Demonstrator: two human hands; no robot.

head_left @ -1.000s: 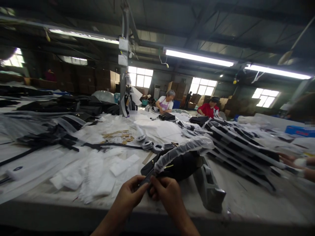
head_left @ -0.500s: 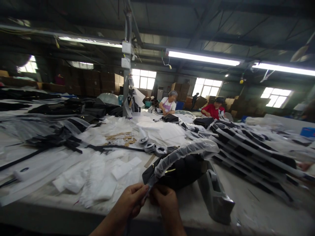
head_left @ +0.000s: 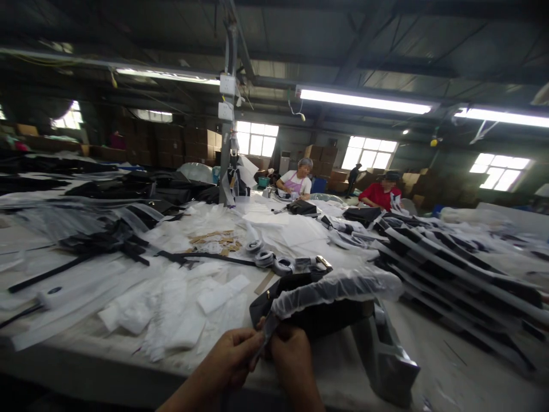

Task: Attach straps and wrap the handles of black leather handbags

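My left hand (head_left: 231, 359) and my right hand (head_left: 289, 352) meet at the near edge of the table, both pinching the end of a black strap wrapped in clear plastic film (head_left: 334, 289). The wrapped strap arches up and to the right over a black bag (head_left: 309, 309) that lies on the table just beyond my hands. A gold metal buckle (head_left: 322, 262) shows at the bag's far side. A grey bag piece (head_left: 384, 360) leans against the bag on the right.
White foam sheets and paper scraps (head_left: 171, 303) cover the table (head_left: 450, 366) to the left. Rows of black wrapped straps (head_left: 450, 263) lie to the right. Tape rolls (head_left: 266, 257) sit mid-table. Black bags pile at far left (head_left: 128, 189). Two people (head_left: 295, 182) work at the far end, beside a pole (head_left: 226, 114).
The wrapped strap has dropped from a high arch to a flatter line over the bag. My hands have stayed together and drawn nearer to me. Another person's hand at the right edge is gone from view.
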